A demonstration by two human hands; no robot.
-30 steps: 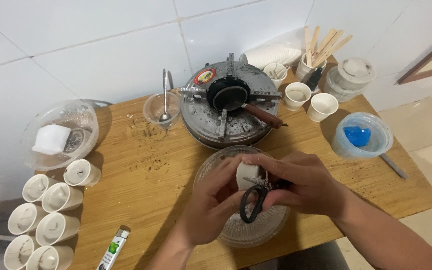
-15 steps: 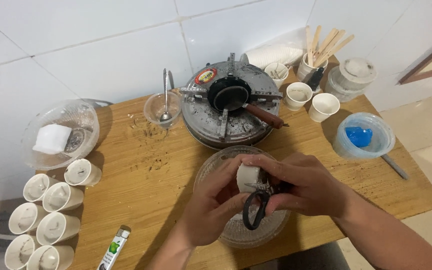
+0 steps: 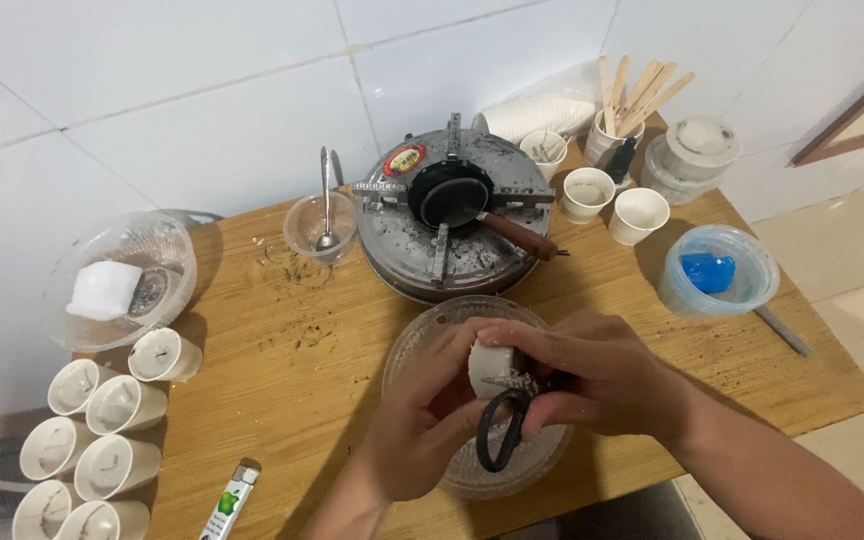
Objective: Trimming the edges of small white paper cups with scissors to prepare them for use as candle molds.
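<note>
My left hand (image 3: 422, 420) grips a small white paper cup (image 3: 489, 366) from the left, above a clear glass bowl (image 3: 422, 340) near the table's front edge. My right hand (image 3: 602, 375) holds black-handled scissors (image 3: 502, 430) against the cup; the handle loops hang down between my hands and the blades are mostly hidden by my fingers. Both hands touch the cup.
Behind the bowl stands a round grey stove (image 3: 452, 225) with a small black pan (image 3: 452, 198). Several filled white cups (image 3: 102, 430) stand at the left. A clear bowl with a white block (image 3: 117, 280), a blue-filled container (image 3: 717, 272), two paper cups (image 3: 612, 205) and wooden sticks (image 3: 637, 95) ring the table.
The scissors' handles have dropped a little lower and the cup has turned slightly in my hands. The hands stay over the glass bowl.
</note>
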